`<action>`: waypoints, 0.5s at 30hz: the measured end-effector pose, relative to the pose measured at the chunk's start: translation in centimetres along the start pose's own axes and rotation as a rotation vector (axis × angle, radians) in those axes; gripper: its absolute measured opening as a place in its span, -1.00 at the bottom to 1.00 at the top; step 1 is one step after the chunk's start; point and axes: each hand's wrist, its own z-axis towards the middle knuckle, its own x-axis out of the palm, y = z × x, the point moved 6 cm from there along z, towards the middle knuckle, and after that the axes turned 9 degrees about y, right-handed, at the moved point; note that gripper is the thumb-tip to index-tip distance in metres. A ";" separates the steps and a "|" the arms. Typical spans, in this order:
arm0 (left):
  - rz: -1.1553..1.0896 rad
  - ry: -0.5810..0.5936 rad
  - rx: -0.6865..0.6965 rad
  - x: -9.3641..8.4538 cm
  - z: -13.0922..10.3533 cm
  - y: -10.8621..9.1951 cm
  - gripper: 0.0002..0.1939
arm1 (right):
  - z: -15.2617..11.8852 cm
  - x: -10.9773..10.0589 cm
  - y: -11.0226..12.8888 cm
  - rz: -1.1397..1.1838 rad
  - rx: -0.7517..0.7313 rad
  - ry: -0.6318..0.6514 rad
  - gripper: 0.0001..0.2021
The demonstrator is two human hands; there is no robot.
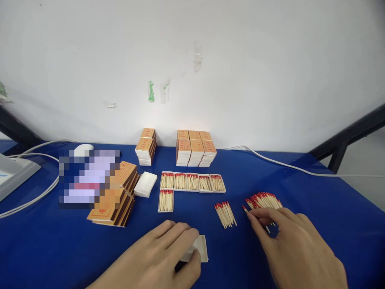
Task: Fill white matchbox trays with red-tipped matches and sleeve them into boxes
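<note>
My left hand (162,253) is closed around an empty-looking white matchbox tray (202,245), which it partly hides. My right hand (296,245) pinches a match (245,209) between thumb and fingertips, its red head pointing away from me. Just beyond those fingers lies a large heap of red-headed matches (262,199), partly covered by the hand. Between my hands rests a smaller bunch of matches (225,214) on the blue table. Farther back stands a row of several filled matchbox trays (192,182), with one more filled tray (166,200) in front of its left end.
Stacked closed matchboxes (196,147) stand near the wall, with another stack (146,147) to their left. Flat orange matchbox sleeves (104,210) pile up at left beside white trays (146,184) and a pixelated device (90,176). A white cable (270,165) runs along the back right.
</note>
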 end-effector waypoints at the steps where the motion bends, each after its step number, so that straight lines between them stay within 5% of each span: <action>1: -0.004 0.021 -0.004 0.0 0.0 0.0 -0.87 | 0.1 0.0 0.1 0.016 0.001 0.010 -0.50; 5: -0.014 -0.044 0.021 -0.5 -0.1 -0.2 -0.89 | 0.4 0.1 1.0 0.031 -0.007 0.018 -0.52; 9: -0.032 0.066 -0.015 0.0 -0.2 -0.1 -0.89 | 0.5 0.4 2.1 0.033 -0.004 0.037 -0.49; 15: -0.014 0.029 -0.007 -0.2 -0.2 0.0 -0.86 | 0.1 0.5 2.8 0.084 -0.032 0.011 -0.43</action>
